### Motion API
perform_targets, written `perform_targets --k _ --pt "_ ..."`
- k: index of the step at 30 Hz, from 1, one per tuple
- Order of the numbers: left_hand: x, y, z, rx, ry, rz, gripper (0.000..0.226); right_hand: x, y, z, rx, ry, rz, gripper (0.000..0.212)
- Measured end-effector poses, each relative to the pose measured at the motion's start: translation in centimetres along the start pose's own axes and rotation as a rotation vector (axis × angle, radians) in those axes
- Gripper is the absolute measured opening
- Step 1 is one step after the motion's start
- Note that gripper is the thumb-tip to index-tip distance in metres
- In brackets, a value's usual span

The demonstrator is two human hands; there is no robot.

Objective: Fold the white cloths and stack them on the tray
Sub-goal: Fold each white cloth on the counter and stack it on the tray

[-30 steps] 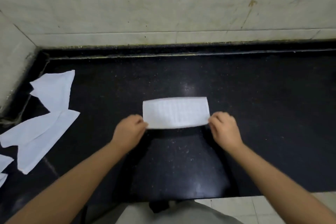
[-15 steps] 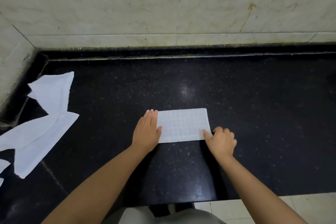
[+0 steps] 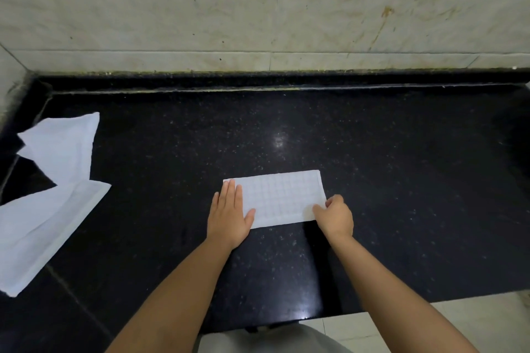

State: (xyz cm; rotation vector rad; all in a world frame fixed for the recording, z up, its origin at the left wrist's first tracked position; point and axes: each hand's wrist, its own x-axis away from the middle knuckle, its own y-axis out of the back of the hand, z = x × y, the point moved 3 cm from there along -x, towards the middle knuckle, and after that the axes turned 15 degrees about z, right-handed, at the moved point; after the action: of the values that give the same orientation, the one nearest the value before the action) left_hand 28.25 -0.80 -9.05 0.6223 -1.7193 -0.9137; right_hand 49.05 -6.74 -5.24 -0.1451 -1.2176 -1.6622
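So the biggest thing here is the black speckled countertop point(image 3: 372, 180), filling most of the frame from the middle down to the lower edge, with a bright glare spot just above center. Behind it, across the whole top of the frame, is the pale marble-look wall point(image 3: 258, 3), with a brownish streak in the upper right.

Over at the left edge of the frame there's the pile of unfolded white cloths point(image 3: 48, 203), loosely spread and overlapping, one corner poking up toward the upper left, another trailing down toward the lower left. They're well apart from what I'm working on.

Center of the frame, a bit below the middle, is the folded white cloth point(image 3: 282, 198) lying flat on the counter as a long rectangle with a faint grid pattern on it.

My left hand point(image 3: 231, 216) is flat on the cloth's left end, fingers straight and together, palm pressing down, thumb sticking out to the right along the near edge. My right hand point(image 3: 335, 216) is at the cloth's lower right corner, fingers curled in and pinching that corner.

No tray anywhere in view, so the cloth's just on the bare counter.
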Motion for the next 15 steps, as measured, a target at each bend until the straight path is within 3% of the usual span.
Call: perform_targets --k 4,6,8,12,15 --pt "0.0 0.2 0.0 -0.002 -0.006 -0.007 0.067 -0.8 0.9 0.3 -0.201 -0.044 0.044 0.009" --pt "0.0 0.2 0.0 0.0 -0.005 0.008 0.067 -1.1 1.1 0.2 -0.227 -0.069 0.082 0.021" --pt "0.1 0.5 0.0 0.02 -0.015 0.027 0.066 -0.6 1.4 0.7 -0.233 -0.04 0.08 0.016" --pt "1.3 1.5 1.6 0.049 -0.094 -0.049 0.066 2.1 0.8 4.2 -0.198 0.207 0.043 0.009" --pt "2.9 1.8 5.0 0.025 -0.058 -0.11 0.059 4.1 -1.9 7.3 -0.167 0.374 0.079 0.014"
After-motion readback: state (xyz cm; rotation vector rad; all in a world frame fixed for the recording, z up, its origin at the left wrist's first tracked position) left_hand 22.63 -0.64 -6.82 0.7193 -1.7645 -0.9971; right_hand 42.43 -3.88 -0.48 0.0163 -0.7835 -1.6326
